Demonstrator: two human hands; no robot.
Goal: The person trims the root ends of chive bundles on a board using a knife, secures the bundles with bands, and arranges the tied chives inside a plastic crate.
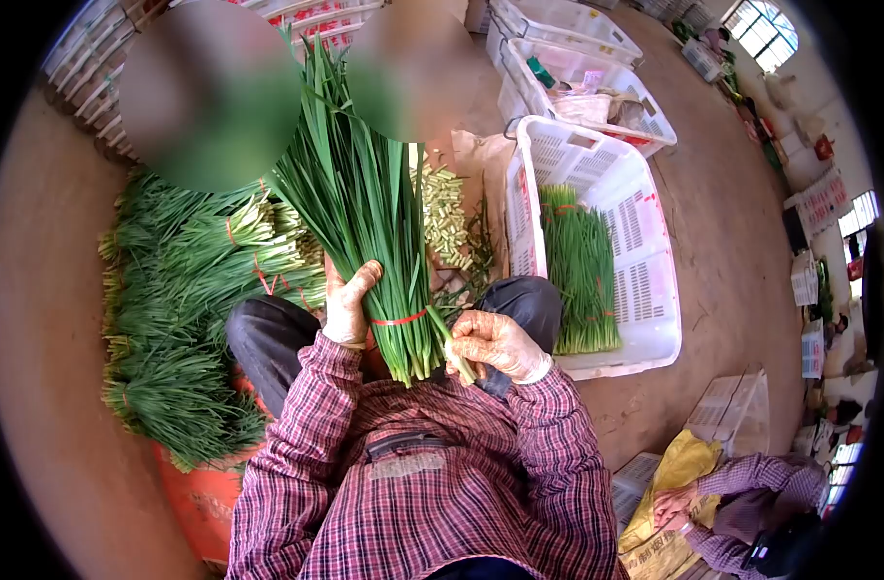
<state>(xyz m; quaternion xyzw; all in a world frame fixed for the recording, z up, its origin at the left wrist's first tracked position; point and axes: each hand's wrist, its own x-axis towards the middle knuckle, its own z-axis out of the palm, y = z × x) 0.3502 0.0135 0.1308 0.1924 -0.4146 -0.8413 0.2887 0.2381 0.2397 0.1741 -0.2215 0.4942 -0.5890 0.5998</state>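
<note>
My left hand [348, 302] is wrapped around a thick bunch of garlic chives [369, 217], held upright over my lap with the cut ends toward me. A red band [399, 319] circles the bunch near those ends. Beside it, my right hand [503, 343] pinches a loose chive stalk [438, 324], whose pale end sticks out below the fingers. This stalk lies along the right side of the bunch, outside the band. Both hands seem to wear thin, stained gloves.
Left of my knees lies a heap of chive bunches [186, 319], some banded red. Cut stalk ends [442, 208] litter the ground ahead. At right, a white crate [660, 338] holds upright bunches, with more crates [645, 101] behind. Another person [751, 512] sits by a yellow sack [676, 474].
</note>
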